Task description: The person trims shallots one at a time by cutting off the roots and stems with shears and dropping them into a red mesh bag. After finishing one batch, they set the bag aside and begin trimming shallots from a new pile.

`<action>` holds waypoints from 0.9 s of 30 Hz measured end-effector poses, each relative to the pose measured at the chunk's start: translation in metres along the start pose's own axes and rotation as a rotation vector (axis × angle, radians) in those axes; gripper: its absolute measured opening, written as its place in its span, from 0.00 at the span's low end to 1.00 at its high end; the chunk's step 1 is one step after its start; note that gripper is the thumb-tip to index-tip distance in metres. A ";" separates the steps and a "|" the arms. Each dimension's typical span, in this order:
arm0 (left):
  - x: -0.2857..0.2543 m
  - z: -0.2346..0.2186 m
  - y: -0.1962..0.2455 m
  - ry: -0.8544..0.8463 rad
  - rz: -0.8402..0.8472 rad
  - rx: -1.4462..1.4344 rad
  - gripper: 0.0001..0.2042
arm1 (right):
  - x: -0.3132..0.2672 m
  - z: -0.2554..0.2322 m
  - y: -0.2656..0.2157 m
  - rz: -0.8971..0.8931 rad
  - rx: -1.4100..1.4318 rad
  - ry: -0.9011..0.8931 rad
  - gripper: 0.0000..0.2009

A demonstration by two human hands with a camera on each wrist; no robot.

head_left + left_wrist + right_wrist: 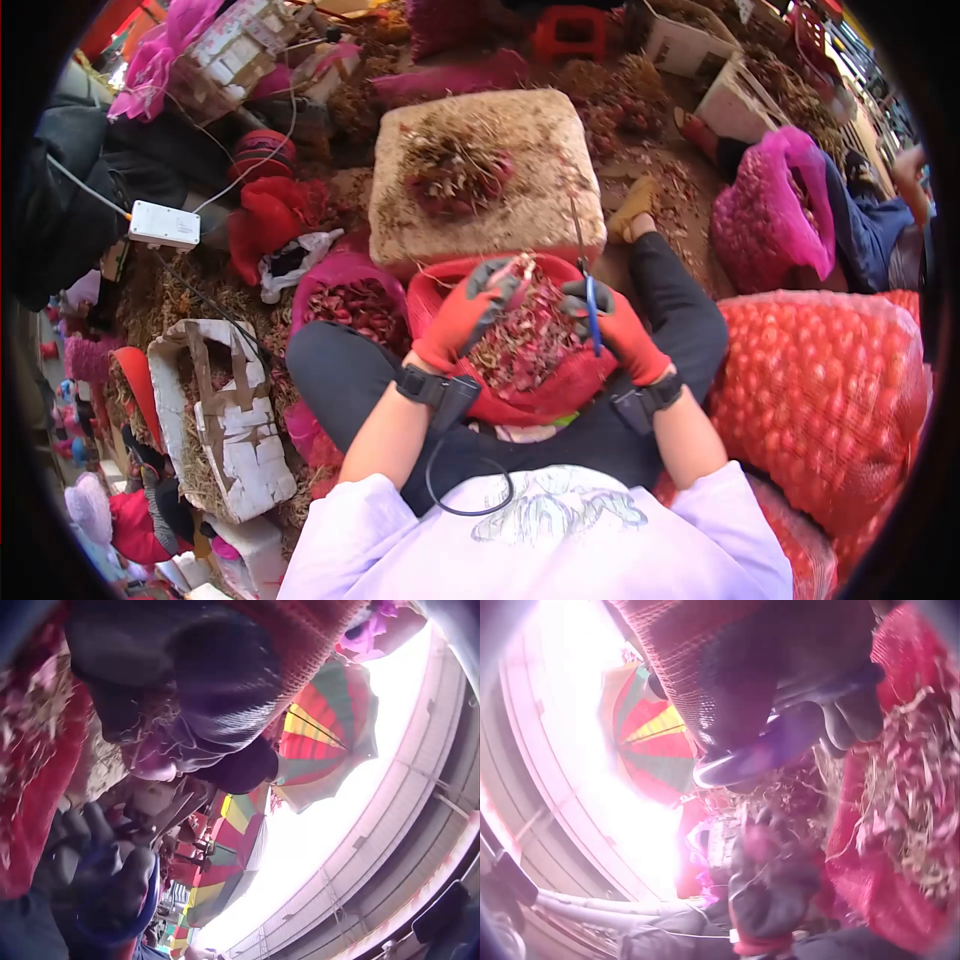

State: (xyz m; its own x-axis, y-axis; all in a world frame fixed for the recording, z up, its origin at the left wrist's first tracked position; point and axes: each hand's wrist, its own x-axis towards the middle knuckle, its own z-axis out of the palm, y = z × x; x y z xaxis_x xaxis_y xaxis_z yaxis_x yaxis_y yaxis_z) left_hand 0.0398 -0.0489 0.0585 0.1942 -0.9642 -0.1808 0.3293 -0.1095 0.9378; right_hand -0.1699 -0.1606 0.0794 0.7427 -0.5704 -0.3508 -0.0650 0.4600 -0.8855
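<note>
The left hand [463,318], in a red glove with dark grey fingers, pinches a small pinkish onion [521,272] with dry roots or stem. In the left wrist view the onion [154,763] shows beneath the gloved fingers. A matching glove covers the right hand [617,328], its fingers curled round the blue handles of scissors [592,315] whose blades point away from the body. Both hands are above a red mesh bag [550,402] of onion skins and dry scraps [525,345] between the legs. In the right wrist view the left hand [769,896] faces the scissors' handle [780,742].
Beyond the bag stands a dirty foam block [400,235] with a pile of onions with dry tops [460,180]. A pink bag of onions [355,310] sits at the left, beside a broken white box [245,460]. Large red mesh sacks [815,390] fill the right side.
</note>
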 end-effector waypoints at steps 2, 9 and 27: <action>-0.018 0.030 -0.021 -0.010 -0.011 0.286 0.15 | -0.003 0.015 0.024 -0.182 -0.054 0.097 0.15; -0.046 0.041 -0.065 0.017 -0.356 -0.660 0.14 | -0.006 0.002 0.090 0.063 0.406 0.102 0.12; -0.044 0.038 -0.090 0.159 -0.285 -0.338 0.19 | -0.012 0.011 0.074 -0.406 -0.304 0.094 0.10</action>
State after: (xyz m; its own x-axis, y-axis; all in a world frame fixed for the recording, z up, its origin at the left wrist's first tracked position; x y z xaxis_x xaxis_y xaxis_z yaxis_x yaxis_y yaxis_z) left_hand -0.0331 -0.0060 -0.0064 0.1823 -0.8554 -0.4849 0.6674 -0.2545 0.6998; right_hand -0.1758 -0.1120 0.0211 0.6861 -0.7271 0.0259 0.0150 -0.0214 -0.9997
